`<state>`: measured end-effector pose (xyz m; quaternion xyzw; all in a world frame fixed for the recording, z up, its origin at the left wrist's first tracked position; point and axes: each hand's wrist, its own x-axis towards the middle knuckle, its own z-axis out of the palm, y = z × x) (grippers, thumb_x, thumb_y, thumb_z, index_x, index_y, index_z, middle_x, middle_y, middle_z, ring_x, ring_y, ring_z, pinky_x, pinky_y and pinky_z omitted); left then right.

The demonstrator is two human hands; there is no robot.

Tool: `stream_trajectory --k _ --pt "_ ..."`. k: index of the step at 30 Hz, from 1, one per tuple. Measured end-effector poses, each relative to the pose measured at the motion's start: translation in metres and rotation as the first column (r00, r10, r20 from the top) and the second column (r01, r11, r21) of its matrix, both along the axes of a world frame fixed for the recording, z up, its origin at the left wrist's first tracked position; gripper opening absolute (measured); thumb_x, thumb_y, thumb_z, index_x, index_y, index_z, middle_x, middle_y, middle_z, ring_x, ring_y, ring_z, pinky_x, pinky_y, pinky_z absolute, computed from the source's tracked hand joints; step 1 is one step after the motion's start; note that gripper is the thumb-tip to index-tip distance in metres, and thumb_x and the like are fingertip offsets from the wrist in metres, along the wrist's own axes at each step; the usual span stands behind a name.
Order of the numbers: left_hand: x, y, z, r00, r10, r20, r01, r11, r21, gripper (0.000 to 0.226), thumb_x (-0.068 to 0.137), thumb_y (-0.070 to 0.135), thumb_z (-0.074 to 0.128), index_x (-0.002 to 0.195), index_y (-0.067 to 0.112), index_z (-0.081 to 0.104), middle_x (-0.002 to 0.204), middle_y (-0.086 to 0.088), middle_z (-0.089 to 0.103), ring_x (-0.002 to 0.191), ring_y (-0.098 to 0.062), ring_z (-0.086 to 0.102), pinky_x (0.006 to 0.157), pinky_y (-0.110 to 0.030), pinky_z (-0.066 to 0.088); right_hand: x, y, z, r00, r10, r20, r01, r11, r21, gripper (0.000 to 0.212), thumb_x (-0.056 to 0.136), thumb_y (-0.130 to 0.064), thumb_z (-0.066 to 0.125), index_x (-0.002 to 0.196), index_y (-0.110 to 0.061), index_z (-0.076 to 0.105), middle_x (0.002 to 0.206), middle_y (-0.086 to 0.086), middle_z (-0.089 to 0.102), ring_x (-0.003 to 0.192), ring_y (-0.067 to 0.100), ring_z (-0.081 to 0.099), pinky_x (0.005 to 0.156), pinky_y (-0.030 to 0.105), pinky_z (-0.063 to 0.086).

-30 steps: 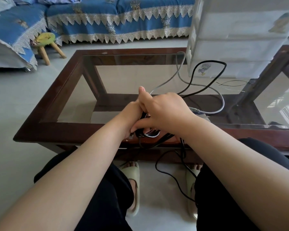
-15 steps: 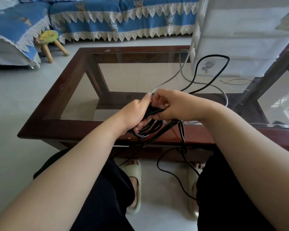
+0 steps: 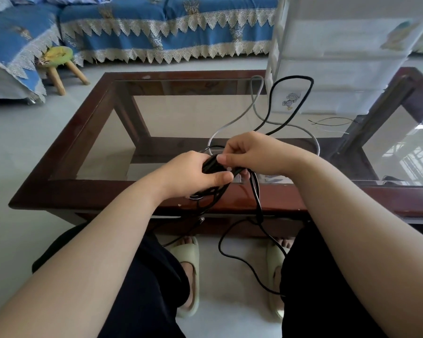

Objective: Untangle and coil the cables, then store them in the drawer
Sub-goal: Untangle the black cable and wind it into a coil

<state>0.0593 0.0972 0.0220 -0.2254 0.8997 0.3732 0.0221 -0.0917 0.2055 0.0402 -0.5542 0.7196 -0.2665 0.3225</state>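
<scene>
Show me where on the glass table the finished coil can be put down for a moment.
Bare glass lies on the left pane of the table, bordered by the wooden frame and the centre crossbar. The right half is crowded: the grey cable and black cable loop before the white drawer unit, thin wires beside it.

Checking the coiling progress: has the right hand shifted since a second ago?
Yes. The right hand has moved away from the table's near rail, up over the glass, pinching the black cable.

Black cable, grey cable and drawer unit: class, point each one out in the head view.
Black cable (image 3: 294, 77): head view, top of its loop over the table.
Grey cable (image 3: 230, 124): head view, its bare run across the glass.
Drawer unit (image 3: 340, 74): head view, front of a middle drawer.
</scene>
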Motion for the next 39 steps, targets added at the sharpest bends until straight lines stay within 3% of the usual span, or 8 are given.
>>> stream_trajectory --k 3,8,16,23,27,30,33,39 --pt "0.004 -0.003 0.002 0.998 -0.038 -0.041 0.044 0.985 0.164 0.037 0.09 0.044 0.059 0.074 0.012 0.052 0.041 0.003 0.048 0.036 -0.016 0.043 0.047 -0.026 0.042 0.002 -0.001 -0.002 0.996 -0.087 -0.03 0.085 0.995 -0.042 0.045 0.086 -0.051 0.061 0.076 -0.007 0.056 0.051 -0.004 0.057 0.043 0.003 0.05 0.044 0.009 0.034" --pt "0.01 -0.006 -0.002 0.984 -0.015 -0.179 0.066 0.957 0.282 0.047 0.088 0.05 0.052 0.072 0.006 0.049 0.039 -0.005 0.047 0.034 -0.017 0.044 0.047 -0.025 0.043 0.002 -0.004 -0.001 0.998 -0.07 0.001 0.07 0.996 -0.05 0.047 0.084 -0.056 0.059 0.071 -0.011 0.052 0.053 -0.004 0.057 0.04 0.002 0.041 0.041 0.007 0.031" --pt "0.011 -0.021 0.0 0.88 0.255 -0.401 -0.16 0.953 0.257 0.062 0.089 0.058 0.044 0.052 0.008 0.045 0.038 -0.003 0.046 0.036 -0.021 0.045 0.05 -0.028 0.044 -0.013 0.003 -0.001 0.958 0.126 0.257 -0.16 0.98 0.115 0.026 0.086 -0.012 0.068 0.109 -0.016 0.059 0.1 -0.001 0.069 0.09 0.012 0.065 0.085 0.026 0.052" --pt "0.027 -0.066 0.019 0.342 0.815 -0.469 -0.522 0.579 0.626 0.058 0.097 0.052 0.046 0.052 0.016 0.039 0.038 0.001 0.034 0.033 -0.015 0.036 0.047 -0.027 0.041 0.025 0.008 -0.03 0.874 0.447 -0.191 -0.284 0.789 0.545 0.051 0.079 -0.051 0.069 0.12 -0.028 0.05 0.099 -0.016 0.055 0.092 0.009 0.054 0.08 0.025 0.04" --pt "0.023 -0.052 0.014 0.5 0.693 -0.519 -0.501 0.721 0.479 0.055 0.1 0.046 0.044 0.053 0.017 0.041 0.038 0.0 0.035 0.034 -0.018 0.034 0.047 -0.033 0.035 0.037 -0.002 -0.031 0.995 0.015 0.104 -0.019 0.999 0.037 0.064 0.075 -0.052 0.07 0.127 -0.023 0.047 0.095 -0.013 0.066 0.089 0.002 0.063 0.085 0.021 0.049" --pt "0.013 -0.035 0.012 0.613 0.598 -0.516 -0.476 0.801 0.362 0.051 0.101 0.041 0.044 0.056 0.016 0.044 0.037 0.002 0.038 0.033 -0.016 0.037 0.044 -0.03 0.037 0.04 -0.012 -0.036 0.929 -0.088 0.361 0.179 0.957 -0.227 0.058 0.079 -0.051 0.065 0.125 -0.02 0.049 0.11 -0.004 0.067 0.103 0.011 0.064 0.093 0.035 0.052" --pt "0.009 -0.025 0.01 0.695 0.528 -0.488 -0.417 0.849 0.324 0.053 0.101 0.04 0.044 0.054 0.015 0.041 0.04 -0.002 0.037 0.033 -0.018 0.036 0.043 -0.027 0.037 0.047 -0.016 -0.031 0.871 -0.106 0.479 0.29 0.899 -0.328 0.023 0.099 -0.029 0.047 0.11 -0.011 0.057 0.087 -0.002 0.068 0.085 0.014 0.067 0.088 0.037 0.053" --pt "0.014 -0.023 0.019 0.791 0.438 -0.426 -0.183 0.835 0.519 0.053 0.097 0.047 0.045 0.057 0.013 0.038 0.036 0.001 0.031 0.031 -0.014 0.03 0.042 -0.025 0.037 0.03 -0.025 -0.014 0.668 -0.234 0.706 0.581 0.756 -0.3 0.038 0.103 -0.035 0.032 0.081 -0.012 0.052 0.051 -0.005 0.033 0.044 0.01 0.032 0.043 0.025 0.029"
